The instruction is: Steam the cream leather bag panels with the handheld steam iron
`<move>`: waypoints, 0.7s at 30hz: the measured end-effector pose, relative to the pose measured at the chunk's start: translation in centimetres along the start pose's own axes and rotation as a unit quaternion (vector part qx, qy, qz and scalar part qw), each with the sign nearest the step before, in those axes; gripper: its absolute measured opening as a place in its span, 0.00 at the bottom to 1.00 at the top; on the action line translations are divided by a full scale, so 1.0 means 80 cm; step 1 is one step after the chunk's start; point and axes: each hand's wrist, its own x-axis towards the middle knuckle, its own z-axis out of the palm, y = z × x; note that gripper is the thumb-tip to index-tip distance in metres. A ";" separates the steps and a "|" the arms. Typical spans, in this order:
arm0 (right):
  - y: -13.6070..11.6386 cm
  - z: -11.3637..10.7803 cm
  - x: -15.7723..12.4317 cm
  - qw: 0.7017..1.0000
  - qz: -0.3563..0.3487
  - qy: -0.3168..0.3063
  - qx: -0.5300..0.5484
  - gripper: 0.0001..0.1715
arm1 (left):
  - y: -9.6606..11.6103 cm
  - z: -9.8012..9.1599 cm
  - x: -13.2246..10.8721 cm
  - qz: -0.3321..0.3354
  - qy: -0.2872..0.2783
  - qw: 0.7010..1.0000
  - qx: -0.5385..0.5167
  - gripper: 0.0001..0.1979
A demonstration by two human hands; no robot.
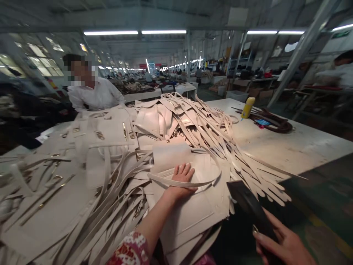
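Observation:
My left hand [183, 178] lies flat, fingers spread, on a cream leather-look bag piece [193, 209] at the pile's near edge. A thin cream strap [198, 182] loops across beside the fingers. To the right, past the piece's edge, my right hand [284, 239] is wrapped around a long dark tool [248, 200] with a broad, flat-looking end and a small shiny metal part near the grip. Its exact kind is unclear. The tool's end points toward the bag piece, apart from my left hand.
Cream bag pieces with gold-coloured fittings [99, 135] and many loose straps [215, 132] heap over the table. At right on the pale tabletop [303, 147] are a yellow bottle [247, 107] and coiled brown straps [278, 123]. A person in white [93, 94] is behind the pile.

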 end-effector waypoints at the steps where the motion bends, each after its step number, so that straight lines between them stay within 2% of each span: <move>1: 0.003 0.000 -0.002 1.000 0.003 -0.014 0.015 0.53 | 0.002 0.004 0.000 0.004 0.007 1.000 0.007 0.37; 7: 0.020 0.007 -0.021 0.985 0.049 -0.158 0.043 0.50 | 0.008 0.014 -0.010 0.009 0.027 0.999 0.042 0.36; 10: 0.022 0.021 -0.017 0.980 0.065 -0.183 0.045 0.49 | 0.004 0.016 -0.006 0.017 0.031 0.998 0.045 0.36; 13: 0.007 0.041 0.005 0.987 0.048 -0.144 0.049 0.45 | 0.002 0.016 -0.003 0.021 0.039 0.998 0.044 0.35; 16: -0.016 0.056 0.032 0.995 -0.017 -0.070 0.070 0.44 | 0.005 0.013 -0.010 0.022 0.043 0.998 0.042 0.35; 19: -0.038 0.057 0.050 0.994 -0.056 0.030 0.085 0.49 | 0.011 0.017 -0.030 0.028 0.047 0.998 0.038 0.32; 21: -0.053 0.053 0.057 0.994 -0.070 0.038 0.076 0.49 | 0.014 0.029 -0.045 0.038 0.066 0.996 0.037 0.29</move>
